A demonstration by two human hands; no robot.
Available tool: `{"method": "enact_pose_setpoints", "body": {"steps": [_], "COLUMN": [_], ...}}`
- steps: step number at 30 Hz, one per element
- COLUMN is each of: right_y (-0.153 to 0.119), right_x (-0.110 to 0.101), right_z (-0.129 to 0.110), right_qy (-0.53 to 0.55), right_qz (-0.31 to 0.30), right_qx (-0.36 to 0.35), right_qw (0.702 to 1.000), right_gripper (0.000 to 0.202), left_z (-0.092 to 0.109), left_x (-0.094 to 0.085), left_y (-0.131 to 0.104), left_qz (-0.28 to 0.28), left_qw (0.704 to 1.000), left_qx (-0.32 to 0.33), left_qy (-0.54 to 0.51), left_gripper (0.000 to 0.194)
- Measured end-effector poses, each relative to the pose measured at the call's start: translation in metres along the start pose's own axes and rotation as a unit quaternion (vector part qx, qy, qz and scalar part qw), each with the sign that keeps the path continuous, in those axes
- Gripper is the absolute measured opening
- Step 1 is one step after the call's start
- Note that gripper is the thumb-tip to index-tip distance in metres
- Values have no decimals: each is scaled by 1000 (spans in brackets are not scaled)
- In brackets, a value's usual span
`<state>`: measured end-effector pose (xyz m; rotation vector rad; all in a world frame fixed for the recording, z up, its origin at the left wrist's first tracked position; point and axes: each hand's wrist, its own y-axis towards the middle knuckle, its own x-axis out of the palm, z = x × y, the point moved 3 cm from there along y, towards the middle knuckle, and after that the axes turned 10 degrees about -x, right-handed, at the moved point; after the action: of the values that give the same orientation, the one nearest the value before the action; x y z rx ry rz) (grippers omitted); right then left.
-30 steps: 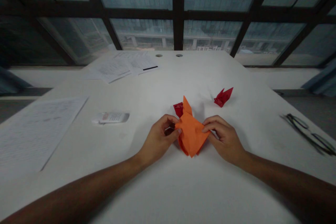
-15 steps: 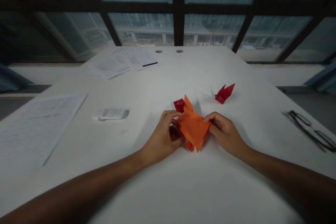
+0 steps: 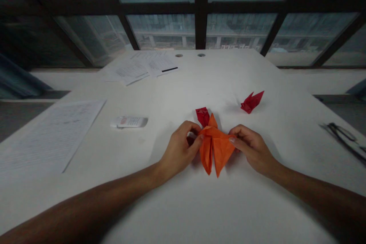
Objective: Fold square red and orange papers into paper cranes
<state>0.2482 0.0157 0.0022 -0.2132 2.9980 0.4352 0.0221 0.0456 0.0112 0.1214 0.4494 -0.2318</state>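
Over the smooth white tabletop (image 3: pixel 171 209), the left hand (image 3: pixel 181 145) and right hand (image 3: pixel 254 149) pinch opposite sides of creased orange paper (image 3: pixel 219 135) between them, two pointed flaps (image 3: pixel 222 156) side by side; smaller, spiky red paper (image 3: pixel 252 102) sits beyond, apart.

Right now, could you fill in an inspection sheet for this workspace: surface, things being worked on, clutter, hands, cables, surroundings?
Surface: white table, two round holes near its far edge.
Things being worked on: orange folded paper, two points toward the person; red folded piece just beyond it, contact unclear; second red piece farther right.
Clutter: white tube and printed sheet at left; loose papers far left; glasses at right, cut by the picture's edge.
Hands: left hand and right hand pinch opposite sides of the orange paper.
Cables: nothing seen.
Surroundings: dark-framed windows beyond the table, blue curtain at left.
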Motion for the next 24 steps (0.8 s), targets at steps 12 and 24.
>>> {"method": "enact_pose_setpoints", "body": {"steps": [12,24], "right_y": [1,3], "right_x": [0,-3], "right_z": [5,3], "right_qy": [11,41], "right_qz": [28,57], "right_qx": [51,50], "right_qw": [998,996], "right_gripper": [24,21], "left_z": [-2,9], "left_x": [1,-1], "left_y": [1,-3], "left_qz": [-28,-6], "left_qw": [1000,999], "left_qx": [-2,40], "left_qy": [6,-26], "left_gripper": [17,29]}}
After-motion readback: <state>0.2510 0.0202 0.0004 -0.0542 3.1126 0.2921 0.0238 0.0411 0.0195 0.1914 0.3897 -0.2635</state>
